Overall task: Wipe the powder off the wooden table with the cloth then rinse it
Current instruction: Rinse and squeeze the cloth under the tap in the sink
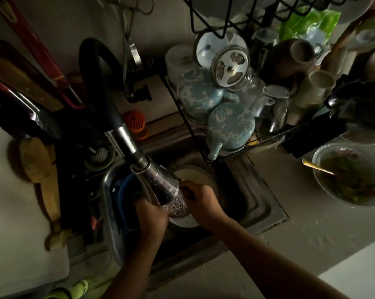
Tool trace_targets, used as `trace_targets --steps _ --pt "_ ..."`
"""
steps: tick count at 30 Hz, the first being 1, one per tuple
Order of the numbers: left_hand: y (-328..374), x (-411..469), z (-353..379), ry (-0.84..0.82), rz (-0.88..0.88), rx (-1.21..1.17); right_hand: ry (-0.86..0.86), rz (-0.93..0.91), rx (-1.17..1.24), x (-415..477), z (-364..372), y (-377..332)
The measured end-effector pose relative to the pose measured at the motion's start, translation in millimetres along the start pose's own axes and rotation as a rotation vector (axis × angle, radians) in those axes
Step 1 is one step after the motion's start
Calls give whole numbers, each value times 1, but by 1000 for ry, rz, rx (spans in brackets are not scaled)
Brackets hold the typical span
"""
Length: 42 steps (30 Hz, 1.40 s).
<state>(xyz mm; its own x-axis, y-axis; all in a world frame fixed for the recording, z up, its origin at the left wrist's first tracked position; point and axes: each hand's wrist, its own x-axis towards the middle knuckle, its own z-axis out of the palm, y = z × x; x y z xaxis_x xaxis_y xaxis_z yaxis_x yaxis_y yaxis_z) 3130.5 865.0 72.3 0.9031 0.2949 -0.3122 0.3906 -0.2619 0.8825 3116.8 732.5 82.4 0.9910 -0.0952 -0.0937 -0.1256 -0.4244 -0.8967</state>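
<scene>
Your left forearm enters from 6 o'clock, angled toward 1 o'clock. Your left hand [152, 214] is back up, fingers curled on the cloth [179, 209]. Your right forearm enters from 4 o'clock, heading to 10 o'clock. Your right hand [200, 198] grips the same cloth, knuckles up. The hands are close together.

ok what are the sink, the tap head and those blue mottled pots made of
Sink: likely brushed stainless steel, going by the dull grey sheen and pressed ridges.
Tap head: polished metal or chromed plastic; it gives bright reflections.
Blue mottled pots: probably enamelled metal with a glossy marbled coat, or ceramic.
</scene>
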Motion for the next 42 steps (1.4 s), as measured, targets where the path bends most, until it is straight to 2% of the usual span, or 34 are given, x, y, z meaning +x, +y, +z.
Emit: trace_targets --steps 2,5,8,12,15,17,20,22,25,27,29,32,35,38,40,42 --pt "2 0 0 36 20 7 -129 -50 -39 3 -10 -2" --pt "10 -4 1 38 -23 -79 -229 -135 -79 8 -16 -6" --pt "15 -9 -1 28 -24 -90 -199 -159 -109 11 -11 -2" --pt "15 -18 -2 20 44 -41 -74 -4 -58 12 -6 7" --pt "15 -9 -1 61 27 -40 -208 -120 -122 3 -3 0" --pt "8 -6 0 52 -18 -11 -244 -131 -118 2 -4 -1" --pt "7 -22 3 -57 34 80 -93 66 -34 8 -9 7" --pt "5 -25 6 -79 21 96 -61 135 7 7 -12 10" --pt "3 -8 7 18 -112 62 -174 2 -92 -2 -12 8" --pt "-2 2 5 18 -149 -6 -233 -36 -136 -5 -9 10" --pt "6 -4 2 28 -155 -98 -157 56 -48 -4 -6 16" --pt "26 -15 -5 70 -139 -224 -47 277 415 -6 -6 24" --pt "40 -21 -10 -63 -175 -437 -146 339 713 -16 -10 28" --pt "37 -20 -14 -126 -201 -453 -207 285 735 -20 -7 29" --pt "32 -19 -19 -202 -152 -323 -149 286 653 -19 -3 29" --pt "28 -21 -25 -368 -25 -131 -73 306 628 -15 -4 27"
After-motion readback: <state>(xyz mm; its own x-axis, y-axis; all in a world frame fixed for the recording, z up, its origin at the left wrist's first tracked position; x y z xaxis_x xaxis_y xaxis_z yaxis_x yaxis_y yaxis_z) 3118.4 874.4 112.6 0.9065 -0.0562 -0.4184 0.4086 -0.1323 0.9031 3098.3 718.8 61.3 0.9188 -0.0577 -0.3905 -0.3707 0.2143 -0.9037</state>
